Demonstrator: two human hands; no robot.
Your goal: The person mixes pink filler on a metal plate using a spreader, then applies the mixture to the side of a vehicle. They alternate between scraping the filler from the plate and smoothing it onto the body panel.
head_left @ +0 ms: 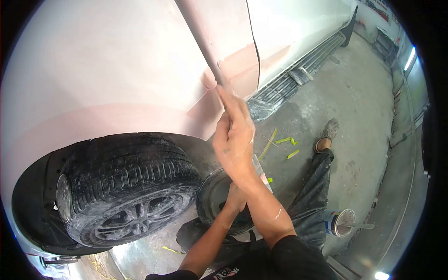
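My right hand [235,140] reaches up to the pink-patched car body panel [205,109]. Its fingers are stretched out, with the fingertips at the lower end of a long dark groove [200,39] in the bodywork; whether something thin lies under them is hidden. Lower down, my left hand [236,198] is partly covered by my right forearm, and its fingers do not show. Behind it is a round black object [210,191], perhaps a stool or lid. A pale flat piece with a pinkish patch [262,176] juts out beside my right forearm.
A dusty tire [135,177] with an alloy wheel stands at the left under the wheel arch. Along the car's side runs a ribbed running board [280,88]. Yellow-green tape scraps [284,140] lie on the concrete floor. An open can [343,222] with a flat tool sits beside my leg.
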